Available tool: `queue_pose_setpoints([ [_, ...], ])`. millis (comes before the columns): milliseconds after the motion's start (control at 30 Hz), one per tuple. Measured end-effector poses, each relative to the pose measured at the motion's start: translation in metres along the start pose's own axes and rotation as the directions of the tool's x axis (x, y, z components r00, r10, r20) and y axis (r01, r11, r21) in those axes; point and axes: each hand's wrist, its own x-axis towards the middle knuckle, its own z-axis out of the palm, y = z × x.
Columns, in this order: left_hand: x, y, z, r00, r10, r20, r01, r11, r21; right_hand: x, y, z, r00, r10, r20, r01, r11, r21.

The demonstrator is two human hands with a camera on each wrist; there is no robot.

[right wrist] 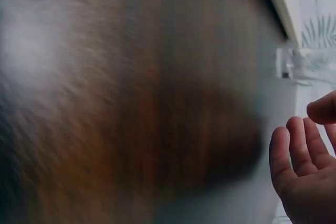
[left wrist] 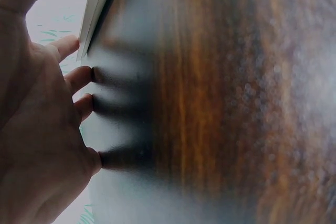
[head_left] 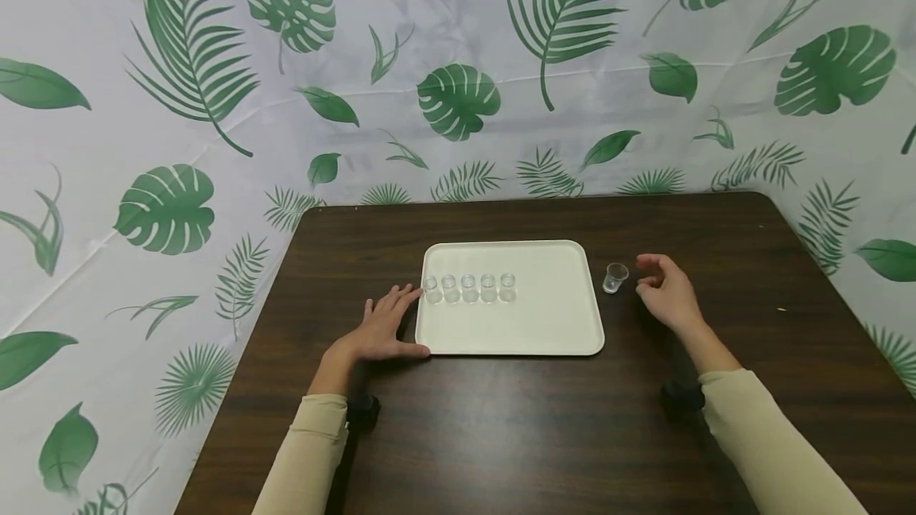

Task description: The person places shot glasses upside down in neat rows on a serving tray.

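Observation:
A cream tray [head_left: 544, 332] lies on the dark wooden table, with several clear shot glasses [head_left: 468, 289] standing in a row across its left half. My left hand [head_left: 381, 331] is spread at the tray's left edge; its thumb and index fingertip touch the rim, and in the left wrist view its other fingertips rest on the tabletop. One more clear shot glass [head_left: 615, 277] stands on the table just right of the tray. Beside it, a small gap away, my right hand [head_left: 669, 292] hovers with relaxed, slightly bent fingers and nothing in them. The right wrist view shows that glass [right wrist: 307, 64] beyond the fingertips.
The dark wooden table [head_left: 501, 435] runs back to a white cloth [head_left: 386, 133] printed with green leaves. A small yellowish speck [head_left: 782, 309] lies on the table at the right. Dark bands with cameras [head_left: 363, 412] sit at both wrists.

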Motion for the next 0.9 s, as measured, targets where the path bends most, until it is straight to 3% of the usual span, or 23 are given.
queue_pose_setpoints([
  [133,0.001,-0.001,0.001,1.0,0.0,-0.004,0.0,1.0,0.004,0.0,0.008,0.008,0.999,-0.01,0.034,0.01,1.0,0.023],
  [367,0.001,-0.001,0.001,1.0,-0.008,0.001,0.008,1.0,0.0,0.0,0.009,0.014,0.996,0.016,0.082,-0.012,0.999,-0.049],
  [900,0.001,-0.001,0.001,1.0,-0.009,0.0,0.009,1.0,-0.003,0.0,0.013,0.025,1.0,0.014,0.008,-0.013,0.993,-0.116],
])
